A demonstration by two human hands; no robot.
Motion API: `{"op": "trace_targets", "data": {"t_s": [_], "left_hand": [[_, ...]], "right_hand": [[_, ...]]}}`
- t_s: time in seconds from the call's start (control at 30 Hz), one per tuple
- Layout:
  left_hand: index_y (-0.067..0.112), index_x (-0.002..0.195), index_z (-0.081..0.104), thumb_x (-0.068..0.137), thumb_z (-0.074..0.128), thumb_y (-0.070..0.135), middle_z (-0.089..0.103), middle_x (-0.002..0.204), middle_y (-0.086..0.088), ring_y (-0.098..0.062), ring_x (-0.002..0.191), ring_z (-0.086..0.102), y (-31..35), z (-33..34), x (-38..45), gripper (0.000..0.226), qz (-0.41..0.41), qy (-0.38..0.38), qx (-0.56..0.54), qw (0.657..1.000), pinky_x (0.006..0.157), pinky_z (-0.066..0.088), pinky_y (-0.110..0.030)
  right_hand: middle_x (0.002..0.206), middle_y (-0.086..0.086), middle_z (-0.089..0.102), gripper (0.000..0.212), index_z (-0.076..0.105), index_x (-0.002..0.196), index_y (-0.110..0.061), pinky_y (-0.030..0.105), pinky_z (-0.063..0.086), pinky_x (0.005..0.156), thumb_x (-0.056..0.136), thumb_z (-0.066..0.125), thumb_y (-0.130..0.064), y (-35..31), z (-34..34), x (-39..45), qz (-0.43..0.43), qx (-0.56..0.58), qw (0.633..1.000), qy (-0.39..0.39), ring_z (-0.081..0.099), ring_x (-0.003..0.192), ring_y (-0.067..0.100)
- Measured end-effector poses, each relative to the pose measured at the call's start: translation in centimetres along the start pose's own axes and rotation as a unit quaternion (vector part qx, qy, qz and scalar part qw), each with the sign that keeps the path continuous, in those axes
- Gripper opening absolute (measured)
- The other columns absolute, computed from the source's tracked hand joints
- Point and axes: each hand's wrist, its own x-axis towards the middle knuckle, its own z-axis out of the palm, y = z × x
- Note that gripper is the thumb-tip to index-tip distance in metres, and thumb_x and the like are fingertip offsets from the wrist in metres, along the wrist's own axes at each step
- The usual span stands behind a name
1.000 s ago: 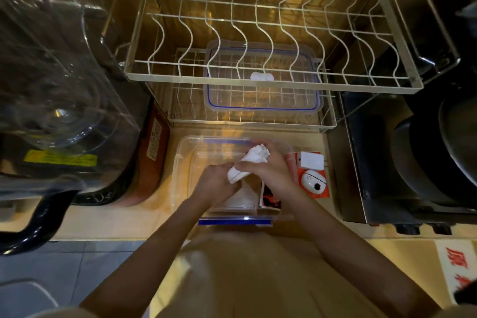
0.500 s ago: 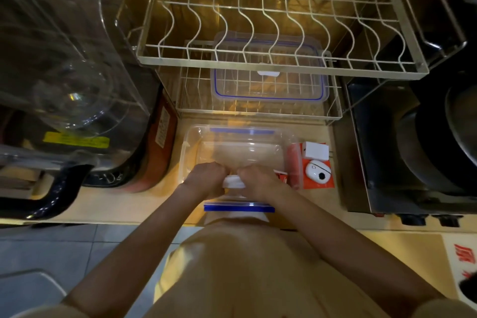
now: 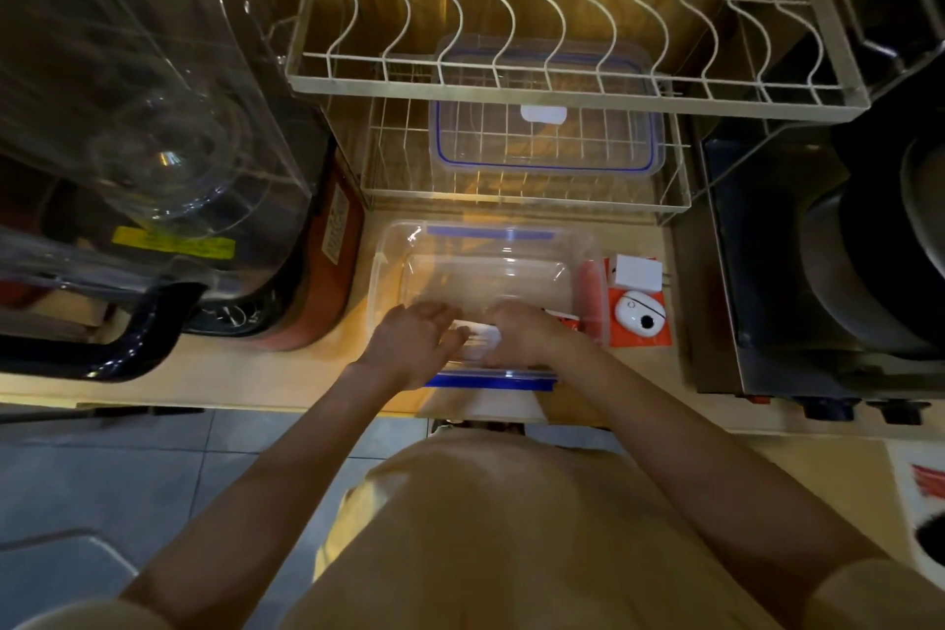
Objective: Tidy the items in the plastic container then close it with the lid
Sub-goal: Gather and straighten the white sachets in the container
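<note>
1. Clear rectangular plastic container (image 3: 486, 271) with blue clip tabs, standing open on the pale wooden counter (image 3: 255, 373), just in front of the lower wire rack.
2. Left hand (image 3: 417, 340) reaching over the near rim into the container's near left part, fingers loosely curled and slightly apart, tips touching a small white folded item (image 3: 478, 334) low inside the container.
3. Right hand (image 3: 521, 330) alongside, reaching into the near right part, fingers bent down onto the same white item; whether clamped on it or only pressing, cannot tell.
4. Both hands nearly meeting over the white item, which is mostly hidden and blurred.
5. Small orange-red and white packet (image 3: 562, 317) peeking out just right of the right hand, inside the container against its right wall.
6. Far half of the container bare, its bottom showing through.
7. Clear rectangular lid (image 3: 547, 143) with a blue seal line and a white patch, lying flat on the lower tier of the white wire dish rack (image 3: 511, 87), behind the container and apart from it.
8. Orange card (image 3: 639, 333) just beside the container's right wall, on the counter, bearing a white square block (image 3: 636, 272) and a white rounded device (image 3: 640, 313).
9. Large clear plastic jug-like appliance (image 3: 143, 118) to the left, dark metal cooker (image 3: 818, 271) to the right.
10. Beige garment (image 3: 511, 527) filling the lower middle, grey floor tiles (image 3: 153, 476) to its left.
</note>
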Motion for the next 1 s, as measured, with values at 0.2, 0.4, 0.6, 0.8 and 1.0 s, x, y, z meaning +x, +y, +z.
{"op": "trace_targets", "data": {"t_s": [0.2, 0.4, 0.6, 0.8, 1.0], "left_hand": [[0.021, 0.136, 0.039, 0.091, 0.014, 0.052, 0.040, 0.147, -0.002, -0.018, 0.137, 0.033, -0.3, 1.0, 0.2, 0.060, -0.009, -0.020, 0.030, 0.999, 0.114, 0.026, -0.044], [0.017, 0.140, 0.034, 0.095, 0.021, 0.049, 0.033, 0.151, -0.005, -0.020, 0.141, 0.024, 0.1, 0.9, 0.4, 0.057, -0.034, -0.042, 0.044, 0.998, 0.117, 0.017, -0.043], [0.018, 0.142, 0.030, 0.093, 0.018, 0.054, 0.025, 0.155, -0.002, -0.019, 0.143, 0.020, 0.0, 1.2, 0.7, 0.062, -0.056, -0.058, 0.034, 0.996, 0.119, 0.014, -0.044], [0.017, 0.123, 0.054, 0.091, 0.023, 0.055, 0.055, 0.132, -0.004, -0.025, 0.113, 0.055, 0.2, 1.2, 0.5, 0.058, -0.084, -0.021, 0.025, 0.996, 0.095, 0.043, -0.038], [0.016, 0.124, 0.053, 0.092, 0.030, 0.050, 0.056, 0.132, -0.007, -0.027, 0.117, 0.052, 0.6, 1.0, 0.3, 0.051, -0.099, -0.001, 0.003, 0.995, 0.101, 0.040, -0.041]], "right_hand": [[0.132, 0.017, 0.049, 0.046, 0.049, 0.130, -0.007, 0.036, 0.036, 0.102, 0.089, 0.054, -0.028, 0.1, 0.1, 0.3, 0.030, -0.015, 0.999, -0.009, 0.044, 0.123, 0.032], [0.136, 0.019, 0.047, 0.047, 0.049, 0.132, -0.004, 0.036, 0.033, 0.110, 0.087, 0.043, 0.002, 1.0, -0.1, 0.2, 0.039, 0.036, 0.997, 0.057, 0.041, 0.129, 0.035], [0.139, 0.018, 0.044, 0.046, 0.047, 0.134, -0.004, 0.033, 0.034, 0.108, 0.089, 0.040, 0.004, 0.9, -0.1, 0.4, 0.061, 0.053, 0.996, 0.025, 0.044, 0.128, 0.032], [0.137, 0.015, 0.050, 0.045, 0.055, 0.129, -0.008, 0.034, 0.039, 0.104, 0.091, 0.038, 0.008, 0.0, 0.3, -0.2, 0.028, 0.109, 0.994, -0.011, 0.048, 0.124, 0.029], [0.126, 0.017, 0.060, 0.036, 0.060, 0.121, 0.000, 0.033, 0.045, 0.094, 0.091, 0.041, 0.007, 1.2, -1.2, -1.0, 0.075, 0.232, 0.965, 0.094, 0.057, 0.114, 0.032]]}}
